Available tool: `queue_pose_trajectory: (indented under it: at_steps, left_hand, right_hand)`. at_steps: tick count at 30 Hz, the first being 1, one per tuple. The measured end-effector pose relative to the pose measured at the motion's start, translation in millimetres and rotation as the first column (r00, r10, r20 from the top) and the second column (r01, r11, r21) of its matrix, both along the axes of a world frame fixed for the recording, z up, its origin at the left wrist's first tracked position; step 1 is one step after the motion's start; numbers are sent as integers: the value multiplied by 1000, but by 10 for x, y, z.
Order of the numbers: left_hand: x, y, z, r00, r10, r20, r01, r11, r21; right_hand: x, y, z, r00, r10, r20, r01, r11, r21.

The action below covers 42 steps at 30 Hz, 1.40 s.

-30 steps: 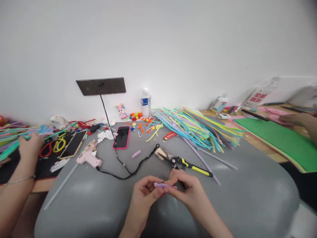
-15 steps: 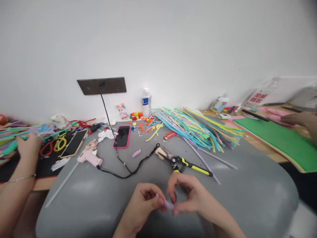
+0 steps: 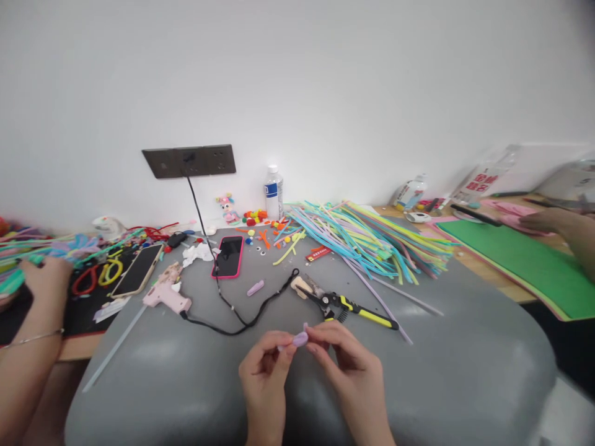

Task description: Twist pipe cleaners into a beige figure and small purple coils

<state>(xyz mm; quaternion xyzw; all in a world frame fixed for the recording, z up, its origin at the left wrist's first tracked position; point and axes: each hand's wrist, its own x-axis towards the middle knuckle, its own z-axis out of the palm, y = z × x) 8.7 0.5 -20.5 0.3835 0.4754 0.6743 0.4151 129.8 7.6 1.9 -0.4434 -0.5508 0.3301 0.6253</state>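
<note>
Left hand (image 3: 266,367) and right hand (image 3: 352,364) both have fingers pinched on the purple curl (image 3: 300,339) above the counter (image 3: 186,381) at my 6 o'clock, and imo a loosened grip could let it spring open or drop, though the fingers hide its ends.

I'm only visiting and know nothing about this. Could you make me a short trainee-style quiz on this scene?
1. True or false: the pink-edged phone lies flat on the gray table.
2. The tool just beyond the right hand has handles that are: A) red and white; B) black and yellow; C) all blue.
3. Fill in the color: the left hand and right hand hold a small ____ piece between them.

Key: 1 true; 2 B; 3 light purple.
</note>
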Motion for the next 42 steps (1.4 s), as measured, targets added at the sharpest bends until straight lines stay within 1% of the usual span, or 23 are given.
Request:
queue_pose_trajectory:
  at_steps: [3,7,10,12,14,16,19,22,25,28,30,32,37,40,42]
  left_hand:
    - [9,-15,1,999,-22,-30,23,999,46]
    - [18,-23,-17,999,-32,2,31,997,69]
    - [38,-24,-10,999,-42,29,39,993,111]
    - [52,-24,9,999,-42,24,38,989,146]
    - [60,-28,32,1000,-23,-5,23,984,175]
    - [52,-36,52,998,5,-56,6,981,192]
    - [14,-57,75,988,6,-155,22,983,181]
    - [-24,-82,114,976,-56,-208,82,990,116]
    - [-33,-102,196,980,-126,-154,130,991,14]
    - [-33,-114,293,976,-206,-67,200,976,-85]
    - [-42,-120,339,970,-241,-23,236,962,-134]
    - [-58,-126,364,966,-257,-10,252,954,-161]
    - [-75,-130,370,962,-269,-38,259,951,-169]
    - [-60,-124,359,971,-238,-6,234,960,-155]
    - [-59,-120,340,971,-237,22,238,959,-156]
  right_hand:
    - [10,24,-8,997,12,-72,-15,999,-42]
    - [-8,2,-47,981,42,-188,-66,990,-122]
    - [-30,-49,-107,960,30,-278,-92,972,-216]
    - [-43,-78,-147,944,30,-328,-118,960,-253]
    - [-56,-89,-164,930,27,-366,-118,966,-228]
    - [-62,-81,-153,928,20,-372,-85,984,-157]
    - [-34,-50,-101,951,45,-306,-66,996,-59]
    - [39,-12,-54,974,124,-191,-133,990,-35]
    - [115,30,-15,974,191,-125,-191,981,13]
    - [164,69,38,971,230,-71,-225,972,66]
    - [185,85,81,964,265,-20,-263,962,75]
    - [202,90,118,957,288,28,-290,954,74]
    - [213,72,138,955,266,129,-275,959,59]
    - [201,65,110,972,216,97,-224,971,84]
    - [197,64,99,981,177,82,-184,979,90]
